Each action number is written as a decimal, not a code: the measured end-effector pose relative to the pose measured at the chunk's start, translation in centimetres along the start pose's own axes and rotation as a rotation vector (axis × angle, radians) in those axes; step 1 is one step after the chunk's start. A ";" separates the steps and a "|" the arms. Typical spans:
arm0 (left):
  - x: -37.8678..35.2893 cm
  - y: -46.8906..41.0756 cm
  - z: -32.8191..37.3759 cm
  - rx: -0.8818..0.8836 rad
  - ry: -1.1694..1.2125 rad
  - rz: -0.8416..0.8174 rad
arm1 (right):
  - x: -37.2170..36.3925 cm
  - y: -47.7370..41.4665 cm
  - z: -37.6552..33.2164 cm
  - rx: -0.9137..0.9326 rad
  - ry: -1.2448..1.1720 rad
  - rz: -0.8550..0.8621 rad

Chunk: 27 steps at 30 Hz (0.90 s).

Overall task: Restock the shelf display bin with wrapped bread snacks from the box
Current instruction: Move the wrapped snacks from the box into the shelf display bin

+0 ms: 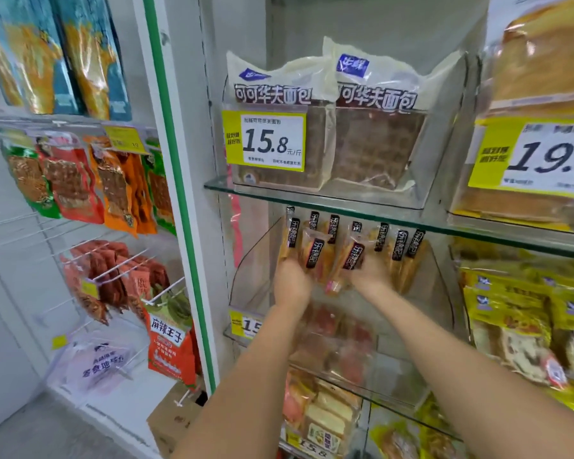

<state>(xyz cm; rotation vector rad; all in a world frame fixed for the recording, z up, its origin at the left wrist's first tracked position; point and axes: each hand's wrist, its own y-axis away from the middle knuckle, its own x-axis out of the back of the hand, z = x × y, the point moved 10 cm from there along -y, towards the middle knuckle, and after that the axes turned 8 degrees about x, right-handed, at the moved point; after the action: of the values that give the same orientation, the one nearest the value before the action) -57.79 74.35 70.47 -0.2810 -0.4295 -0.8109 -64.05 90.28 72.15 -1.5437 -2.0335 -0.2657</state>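
Left hand: the left hand (292,281) reaches into the bin and is closed round the lower ends of wrapped bread snacks (312,255) — tan slabs in clear film, each with a black printed label strip.
Right hand: the right hand (371,273) is beside the left but apart from it, clamped on another pack of the same kind. Its fingertips are hidden behind the packs, so the exact grip cannot be read.
Display bin: the clear acrylic display bin (441,286) has curved side walls and sits under the green-edged glass shelf (345,212). A yellow price tag (246,324) hangs on its front lip.
Stock in place: a row of packs stands upright along the back of the bin, label strips uppermost. The packs to the right of the right hand are free of both hands.
Stock in hand: the held packs are at the left and centre of the row, tilted and not yet released.
Front of bin: no packs are visible ahead of the back row.
Supply: the brown cardboard box (176,422) sits on the floor, low and to the left. Its contents are not visible.
Progress: judged partway — one back row is formed and the front volume is unfilled.
Remaining: seat the held packs, then fetch more from the box.
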 end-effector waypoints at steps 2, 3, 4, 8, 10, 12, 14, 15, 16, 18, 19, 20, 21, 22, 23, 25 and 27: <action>-0.7 -1.6 -0.1 -0.007 -0.046 0.007 | -0.7 -1.5 -0.2 0.043 0.032 -0.007; -0.9 -2.0 0.3 -0.011 -0.044 -0.001 | -1.1 -2.3 -0.2 0.066 0.054 -0.015; -1.1 -2.7 0.4 0.004 -0.033 -0.009 | -1.4 -2.8 -0.4 0.089 0.083 -0.025; -1.4 -4.5 1.0 0.058 -0.038 -0.021 | -2.6 -4.7 -0.8 0.058 0.140 -0.063; -1.4 -5.1 1.2 0.048 -0.064 -0.013 | -3.1 -5.8 -0.5 0.003 0.183 -0.076; -1.4 -5.6 0.9 0.055 -0.110 0.009 | -3.5 -6.6 -0.5 -0.013 0.236 -0.095; -1.2 -6.0 0.6 0.050 -0.165 0.030 | -4.1 -7.1 -0.3 -0.007 0.284 -0.143; -1.1 -6.1 0.6 0.042 -0.190 0.043 | -4.3 -7.1 -0.3 -0.002 0.298 -0.177; -0.9 -6.2 0.6 0.037 -0.204 0.062 | -4.6 -7.1 -0.3 -0.004 0.306 -0.214; -0.4 -6.1 0.3 0.064 -0.216 0.101 | -5.0 -7.1 -0.3 -0.005 0.331 -0.260; -0.1 -5.9 0.0 0.098 -0.242 0.113 | -5.2 -7.1 -0.3 -0.003 0.357 -0.281; -0.1 -5.8 -0.5 0.127 -0.299 0.104 | -5.5 -7.1 -0.3 -0.001 0.388 -0.315; -0.3 -5.7 -1.0 0.148 -0.384 0.068 | -6.0 -6.9 -0.4 -0.004 0.420 -0.359; -0.8 -5.7 -1.7 0.163 -0.467 0.021 | -6.4 -6.8 -0.4 -0.014 0.442 -0.402; -1.1 -5.5 -2.5 0.180 -0.534 -0.031 | -6.7 -6.7 -0.5 -0.025 0.449 -0.434; -1.5 -5.2 -3.7 0.210 -0.615 -0.110 | -7.1 -6.7 -0.4 -0.065 0.442 -0.483; -1.5 -5.0 -3.8 0.207 -0.614 -0.117 | -7.1 -6.4 -0.5 -0.105 0.452 -0.522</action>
<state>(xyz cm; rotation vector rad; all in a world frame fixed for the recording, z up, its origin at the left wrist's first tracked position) -61.44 70.50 66.82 -0.3113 -1.1072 -0.7776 -68.64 82.18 69.76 -0.8690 -2.0266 -0.8494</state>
